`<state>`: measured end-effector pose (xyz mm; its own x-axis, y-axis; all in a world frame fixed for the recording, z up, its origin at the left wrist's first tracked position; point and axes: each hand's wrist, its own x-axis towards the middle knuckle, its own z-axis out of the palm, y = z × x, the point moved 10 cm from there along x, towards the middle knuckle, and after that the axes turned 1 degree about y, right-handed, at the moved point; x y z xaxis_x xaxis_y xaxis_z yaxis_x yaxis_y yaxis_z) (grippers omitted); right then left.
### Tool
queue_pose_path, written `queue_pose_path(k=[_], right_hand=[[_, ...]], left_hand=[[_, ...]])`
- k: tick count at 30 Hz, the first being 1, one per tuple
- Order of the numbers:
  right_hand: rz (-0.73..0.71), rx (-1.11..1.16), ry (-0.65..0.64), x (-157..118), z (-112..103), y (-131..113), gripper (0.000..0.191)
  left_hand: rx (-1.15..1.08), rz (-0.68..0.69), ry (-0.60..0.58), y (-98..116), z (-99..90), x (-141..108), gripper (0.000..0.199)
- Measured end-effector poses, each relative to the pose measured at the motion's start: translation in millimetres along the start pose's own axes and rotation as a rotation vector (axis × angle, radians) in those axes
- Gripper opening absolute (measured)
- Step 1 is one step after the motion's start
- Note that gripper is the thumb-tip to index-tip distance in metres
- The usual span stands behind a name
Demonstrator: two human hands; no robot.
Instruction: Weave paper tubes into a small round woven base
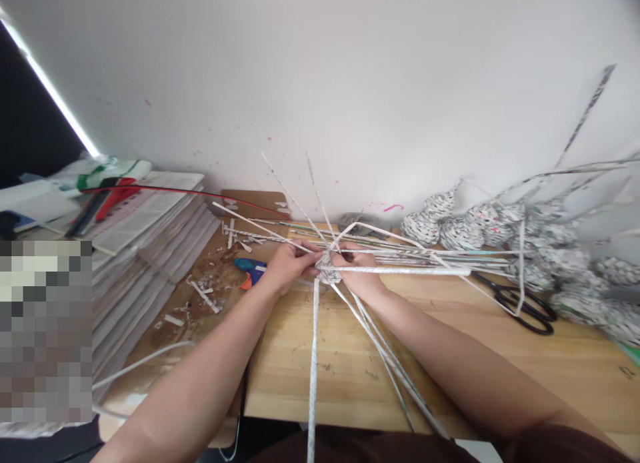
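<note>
Between my two hands is a small woven piece (328, 271) of rolled paper strips. Long thin paper rods (314, 356) spread out from it in many directions, some hanging over the table's front edge. My left hand (294, 261) grips its left side with bent fingers. On the other side my right hand (361, 266) pinches the piece, its fingertips partly hidden by the strips. One bent strip (387, 229) arches up from the weave and runs right. A blue and orange glue gun (251, 272) lies just left of my left hand.
Black-handled scissors (523, 306) lie at right, before several woven paper pieces (463, 229). A bundle of paper rods (400, 255) lies behind my hands. At left stands a tall stack of newspapers (150, 249) with a red-handled tool (114, 197) on top. Paper scraps (204, 296) litter the table.
</note>
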<state>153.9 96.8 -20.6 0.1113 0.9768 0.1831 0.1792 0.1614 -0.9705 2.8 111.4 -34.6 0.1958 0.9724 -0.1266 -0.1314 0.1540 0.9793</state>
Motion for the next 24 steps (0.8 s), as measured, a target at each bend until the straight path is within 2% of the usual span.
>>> queue_pose_path(k=[3, 6, 10, 16, 21, 24], right_hand=[[0.015, 0.027, -0.017, -1, 2, 0, 0.012], [0.026, 0.044, -0.024, -1, 5, 2, 0.017], [-0.025, 0.023, -0.079, -2, 9, -5, 0.02], [-0.039, -0.047, -0.116, -3, 9, -10, 0.023], [-0.066, -0.089, -0.114, -2, 8, -10, 0.023], [-0.106, -0.09, -0.116, -2, 8, -12, 0.02]], left_hand=[[0.042, -0.002, -0.011, 1, 1.0, 0, 0.05], [0.075, 0.02, 0.041, 4, -3.5, 0, 0.049], [0.142, 0.048, 0.094, 7, -8.0, 1, 0.042], [0.24, 0.142, 0.069, 13, -4.0, 1, 0.024], [0.188, 0.145, 0.081, 13, -3.2, -1, 0.032], [0.126, 0.114, 0.045, 10, -0.6, 0, 0.035]])
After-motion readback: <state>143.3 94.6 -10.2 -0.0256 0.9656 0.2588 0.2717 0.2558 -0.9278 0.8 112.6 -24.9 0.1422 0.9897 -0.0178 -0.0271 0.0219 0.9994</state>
